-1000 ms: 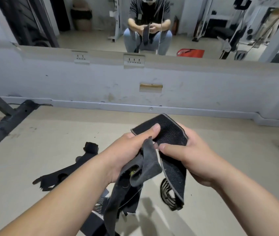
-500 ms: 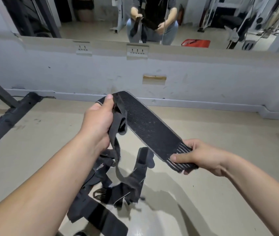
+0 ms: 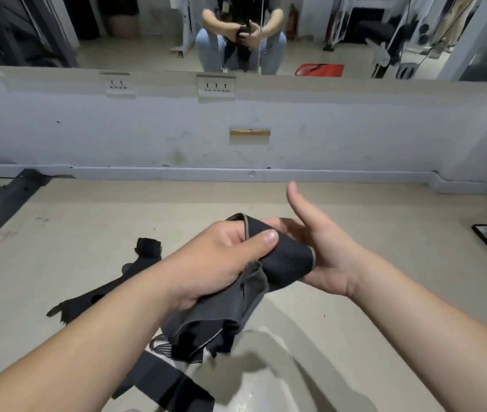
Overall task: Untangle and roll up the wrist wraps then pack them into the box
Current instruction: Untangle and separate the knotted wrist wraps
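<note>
Since half a second back, we see the wrist wrap no longer stretched between the hands. Both have come together mid-frame with the band bunched up.

Head view:
- **Left hand** grips the wrap, thumb clamped on top of the band and fingers curled under. We judge this pins the first fold so it can't spring loose.
- **Right hand** is spread flat against the wrap's right end, thumb up, pinching nothing. It's likely a backstop while the roll gets started.
- **Wrap tail** hangs crumpled below the left hand, above the floor. It looks not fully untangled.
- **Second wrap** lies on the floor at left, partly behind the left forearm and apart from the hands.
- **Dark strap** sits near, at the bottom edge. We can't tell which wrap it belongs to.
- **Box** is not in view.
- **Mirror**, far, shows the person seated with hands together.
</note>
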`<state>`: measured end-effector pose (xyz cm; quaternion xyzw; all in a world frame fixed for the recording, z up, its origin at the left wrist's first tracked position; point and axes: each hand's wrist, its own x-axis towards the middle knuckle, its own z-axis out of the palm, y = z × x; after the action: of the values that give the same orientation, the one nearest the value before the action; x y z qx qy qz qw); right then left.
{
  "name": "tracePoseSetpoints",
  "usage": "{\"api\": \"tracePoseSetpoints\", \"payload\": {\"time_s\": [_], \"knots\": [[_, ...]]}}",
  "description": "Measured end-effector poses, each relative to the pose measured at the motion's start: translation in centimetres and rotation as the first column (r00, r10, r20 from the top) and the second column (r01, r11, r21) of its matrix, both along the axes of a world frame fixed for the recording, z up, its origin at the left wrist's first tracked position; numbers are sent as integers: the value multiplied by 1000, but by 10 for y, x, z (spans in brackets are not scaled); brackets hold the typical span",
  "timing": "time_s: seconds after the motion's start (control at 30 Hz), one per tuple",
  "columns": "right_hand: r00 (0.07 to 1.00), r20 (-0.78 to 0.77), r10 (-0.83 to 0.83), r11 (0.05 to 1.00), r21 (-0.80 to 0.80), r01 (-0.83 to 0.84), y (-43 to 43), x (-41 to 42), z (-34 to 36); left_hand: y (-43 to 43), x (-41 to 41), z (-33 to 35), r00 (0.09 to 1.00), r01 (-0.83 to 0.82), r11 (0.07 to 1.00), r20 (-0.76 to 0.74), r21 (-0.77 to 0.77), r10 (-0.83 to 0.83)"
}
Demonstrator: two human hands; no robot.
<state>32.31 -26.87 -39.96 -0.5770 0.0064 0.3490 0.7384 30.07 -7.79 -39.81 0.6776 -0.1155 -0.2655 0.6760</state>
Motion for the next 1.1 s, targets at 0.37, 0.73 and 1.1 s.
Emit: {"api": "tracePoseSetpoints", "payload": {"time_s": [0.37,0.73,1.1], "knots": [[981,37,191,775,-619,-128,-12,0,-12,5,-3,-7,916,-78,971,401,225,-20],[999,8,-39,987,155,37,-14,2,3,-18,-24,-12,945,302,936,67,182,-319],[957,73,-282,958,-27,285,-2,2,-16,12,18,12,851,-507,853,-229,-121,473]]}}
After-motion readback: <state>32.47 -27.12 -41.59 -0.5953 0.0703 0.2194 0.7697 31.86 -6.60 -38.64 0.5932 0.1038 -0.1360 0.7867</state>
